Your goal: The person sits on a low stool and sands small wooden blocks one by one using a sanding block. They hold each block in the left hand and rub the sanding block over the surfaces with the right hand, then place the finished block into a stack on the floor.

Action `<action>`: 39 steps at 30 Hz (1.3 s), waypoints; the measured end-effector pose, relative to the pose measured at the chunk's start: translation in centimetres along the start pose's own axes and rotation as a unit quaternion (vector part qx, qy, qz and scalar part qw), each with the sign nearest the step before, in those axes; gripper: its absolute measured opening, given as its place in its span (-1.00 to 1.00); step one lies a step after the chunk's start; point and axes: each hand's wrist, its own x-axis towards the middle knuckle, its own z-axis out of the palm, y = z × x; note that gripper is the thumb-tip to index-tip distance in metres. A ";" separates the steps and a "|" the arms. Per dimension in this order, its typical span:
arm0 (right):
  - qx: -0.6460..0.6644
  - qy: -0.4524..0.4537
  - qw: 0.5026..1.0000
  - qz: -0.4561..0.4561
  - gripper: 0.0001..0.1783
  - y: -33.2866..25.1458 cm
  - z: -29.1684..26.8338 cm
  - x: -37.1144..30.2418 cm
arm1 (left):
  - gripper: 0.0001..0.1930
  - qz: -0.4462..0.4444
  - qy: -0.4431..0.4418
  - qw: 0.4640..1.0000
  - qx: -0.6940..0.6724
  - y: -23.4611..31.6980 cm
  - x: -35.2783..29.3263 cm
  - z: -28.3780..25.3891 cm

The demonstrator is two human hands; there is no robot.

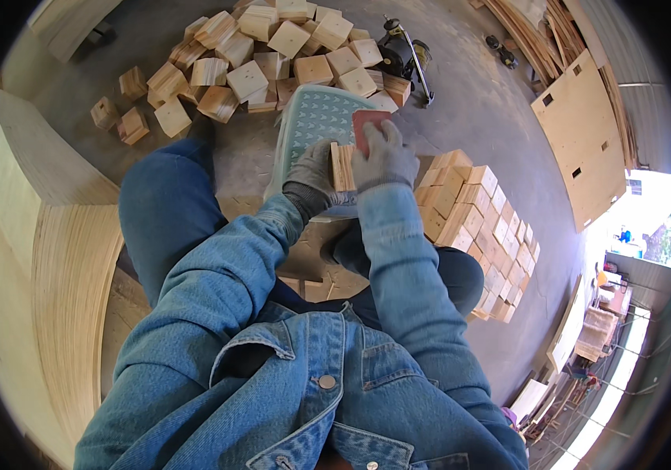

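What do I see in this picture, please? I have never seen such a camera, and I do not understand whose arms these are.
There is no machine at work here: the denim sleeves belong to the person wearing the camera. It sits on the head and looks down through a wide lens, so straight edges bend near the rim. The gloved left hand holds a wooden block, and the gloved right hand holds a flat reddish pad beside it. Both are above a pale green plastic box or stool. On the gray floor, a loose heap of blocks lies ahead, and a neat stack of blocks stands to the right.
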 end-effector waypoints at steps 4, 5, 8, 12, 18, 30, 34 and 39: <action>-0.014 -0.025 0.999 0.039 -0.34 1.3 0.5 2.2 | -0.15 0.040 0.018 0.995 0.095 2.2 0.6 0.1; -0.010 -0.016 0.999 0.032 -0.33 0.9 0.9 1.5 | -0.16 0.032 0.020 0.997 0.069 0.8 0.3 0.4; 0.007 -0.022 1.000 0.009 -0.31 -0.1 0.5 -1.2 | -0.18 -0.015 0.015 0.994 -0.105 -1.9 0.1 0.9; 0.016 -0.024 0.999 -0.027 -0.32 1.4 -0.6 -6.0 | -0.21 0.008 -0.002 0.999 -0.053 0.8 0.0 -0.1; 0.050 -0.010 0.998 -0.035 -0.30 2.0 -1.0 -11.3 | -0.12 0.021 -0.015 1.000 -0.012 0.8 0.2 -0.7; 0.022 -0.005 1.000 -0.013 -0.36 -0.3 0.0 -1.9 | -0.05 -0.031 0.009 0.988 -0.150 -0.4 -0.3 -0.4; 0.008 -0.037 0.999 0.011 -0.34 1.2 0.6 0.9 | 0.00 -0.016 0.006 0.999 -0.041 3.9 0.1 -1.5; 0.034 -0.022 0.999 0.025 -0.34 0.6 -0.2 -2.8 | 0.01 -0.018 0.039 0.999 -0.027 1.8 -0.1 -0.6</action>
